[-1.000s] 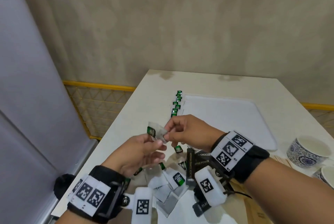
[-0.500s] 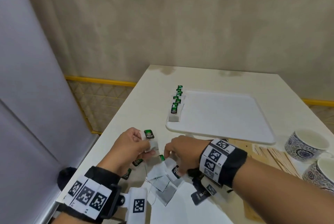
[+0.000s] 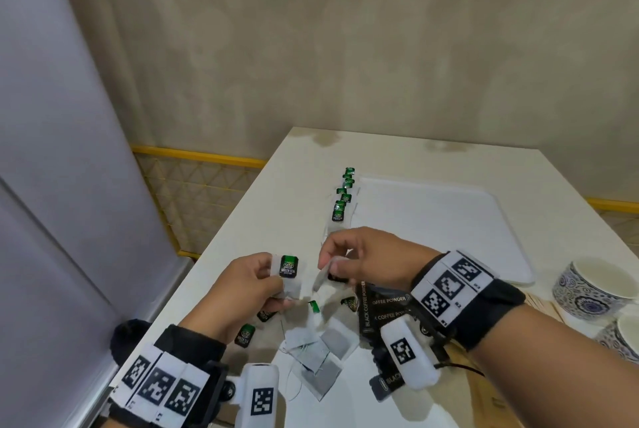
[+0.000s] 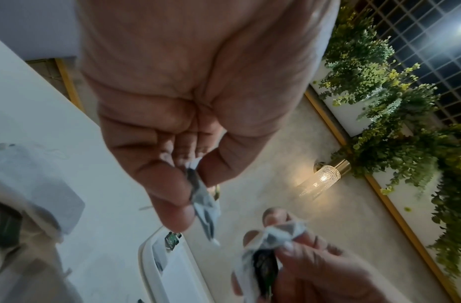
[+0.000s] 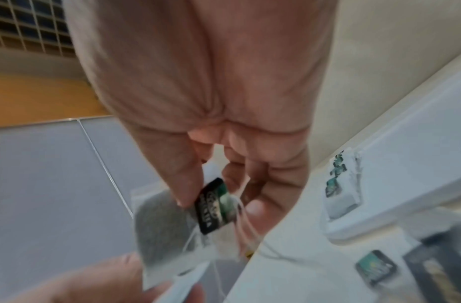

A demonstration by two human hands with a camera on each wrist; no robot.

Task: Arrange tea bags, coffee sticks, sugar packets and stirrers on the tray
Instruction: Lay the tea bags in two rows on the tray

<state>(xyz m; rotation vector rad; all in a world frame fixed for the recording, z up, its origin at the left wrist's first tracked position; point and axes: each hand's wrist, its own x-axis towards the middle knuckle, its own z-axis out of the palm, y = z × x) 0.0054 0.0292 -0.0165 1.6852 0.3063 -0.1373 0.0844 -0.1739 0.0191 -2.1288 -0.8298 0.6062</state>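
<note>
Presently, one tea bag [image 3: 289, 275] with a green tag is pinched between thumb and fingers of the left hand [image 3: 242, 289], held above the table [image 3: 242, 220] near its left edge. A second tea bag [image 3: 323, 274] is pinched by the curled fingers of the right hand [image 3: 366, 261], just beside the first; the two bags are close, contact between them cannot be told. Below the hands a loose heap of tea bags [image 3: 321, 351] lies on the table, with black coffee sticks [image 3: 380, 306] touching its right side. The white tray [image 3: 449, 227] sits beyond, its near rim partly hidden by the right hand. A row of tea bags [image 3: 342, 199] runs along the tray's left edge; the rest of the tray floor is bare. Wooden stirrers [image 3: 543, 303] and patterned cups [image 3: 587, 289] lie right of the tray's near corner.
</note>
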